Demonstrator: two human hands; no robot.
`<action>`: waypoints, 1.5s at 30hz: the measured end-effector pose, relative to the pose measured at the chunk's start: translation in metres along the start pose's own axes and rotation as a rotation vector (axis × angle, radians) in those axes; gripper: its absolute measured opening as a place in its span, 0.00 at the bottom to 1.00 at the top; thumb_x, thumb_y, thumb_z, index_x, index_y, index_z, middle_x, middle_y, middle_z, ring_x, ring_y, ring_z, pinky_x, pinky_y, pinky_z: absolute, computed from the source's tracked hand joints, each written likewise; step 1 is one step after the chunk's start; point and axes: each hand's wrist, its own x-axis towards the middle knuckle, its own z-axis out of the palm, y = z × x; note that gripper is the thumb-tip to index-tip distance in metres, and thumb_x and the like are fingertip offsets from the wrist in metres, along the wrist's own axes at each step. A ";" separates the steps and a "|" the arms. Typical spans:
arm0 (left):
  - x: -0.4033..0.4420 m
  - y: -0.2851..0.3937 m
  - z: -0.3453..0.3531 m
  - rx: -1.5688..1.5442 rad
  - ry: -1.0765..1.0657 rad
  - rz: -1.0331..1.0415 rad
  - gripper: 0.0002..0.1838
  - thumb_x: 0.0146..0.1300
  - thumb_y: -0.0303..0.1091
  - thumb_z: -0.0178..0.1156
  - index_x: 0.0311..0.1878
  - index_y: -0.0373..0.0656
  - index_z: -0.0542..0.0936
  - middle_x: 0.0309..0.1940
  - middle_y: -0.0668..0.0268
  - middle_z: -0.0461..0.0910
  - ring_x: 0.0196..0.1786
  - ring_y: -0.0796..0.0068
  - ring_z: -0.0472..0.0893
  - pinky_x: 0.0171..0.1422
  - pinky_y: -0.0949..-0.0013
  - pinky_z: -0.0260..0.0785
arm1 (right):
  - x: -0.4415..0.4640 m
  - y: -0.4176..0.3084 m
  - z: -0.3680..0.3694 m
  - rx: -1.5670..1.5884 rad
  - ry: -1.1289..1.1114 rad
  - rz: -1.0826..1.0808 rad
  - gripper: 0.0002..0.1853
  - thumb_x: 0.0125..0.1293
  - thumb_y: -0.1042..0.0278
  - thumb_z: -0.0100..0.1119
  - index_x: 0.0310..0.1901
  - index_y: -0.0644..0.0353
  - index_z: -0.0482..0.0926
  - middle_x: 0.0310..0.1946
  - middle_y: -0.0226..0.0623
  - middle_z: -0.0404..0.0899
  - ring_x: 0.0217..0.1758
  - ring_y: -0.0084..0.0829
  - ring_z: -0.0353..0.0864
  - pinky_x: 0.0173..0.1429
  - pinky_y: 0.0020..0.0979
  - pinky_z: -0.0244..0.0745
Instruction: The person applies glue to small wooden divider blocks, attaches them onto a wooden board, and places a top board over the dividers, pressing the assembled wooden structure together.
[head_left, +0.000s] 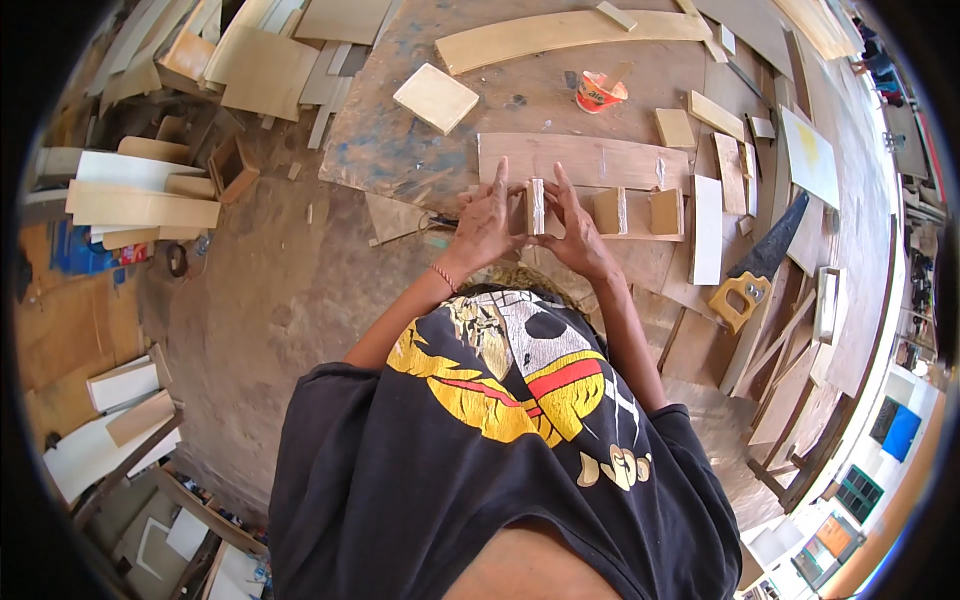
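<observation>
Near the workbench edge, my left hand [485, 226] and my right hand [578, 236] close in from both sides on a small wooden block [535, 208]. White glue runs along the block's upper edge. Both index fingers point away from me, while the thumbs and other fingers press at the block's sides. Two similar upright blocks, a middle one [610, 212] and a right one [666, 212], stand to the right on a thin strip; white shows on the middle one's edge. Just beyond lies a flat wooden board [570, 158] with white glue streaks.
A red cup [600, 95] with a stick in it stands farther back. A pale rectangular block [436, 98] and a long curved board [570, 40] lie on the bench. To the right are a handsaw [765, 255] and a white strip [706, 230]. Offcuts [150, 200] are piled at left.
</observation>
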 end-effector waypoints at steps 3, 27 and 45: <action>0.000 -0.002 0.000 0.033 -0.056 -0.033 0.70 0.33 0.52 0.74 0.70 0.33 0.36 0.53 0.68 0.75 0.54 0.64 0.70 0.52 0.53 0.55 | -0.001 -0.008 -0.001 -0.026 -0.026 -0.046 0.62 0.41 0.82 0.71 0.71 0.54 0.33 0.68 0.49 0.51 0.70 0.42 0.54 0.70 0.40 0.58; -0.011 0.026 -0.043 -0.112 -0.055 0.052 0.69 0.35 0.44 0.75 0.70 0.34 0.33 0.69 0.52 0.52 0.64 0.53 0.62 0.67 0.58 0.50 | -0.065 -0.025 0.005 -0.253 0.313 0.087 0.35 0.51 0.76 0.63 0.63 0.60 0.62 0.55 0.47 0.73 0.58 0.42 0.73 0.57 0.35 0.71; -0.018 0.100 0.028 -0.453 -0.068 -0.151 0.23 0.53 0.14 0.46 0.55 0.33 0.60 0.52 0.49 0.73 0.56 0.53 0.73 0.58 0.61 0.66 | -0.058 0.015 -0.089 -0.205 0.092 0.060 0.55 0.42 0.78 0.70 0.69 0.60 0.42 0.65 0.41 0.59 0.61 0.42 0.67 0.56 0.35 0.73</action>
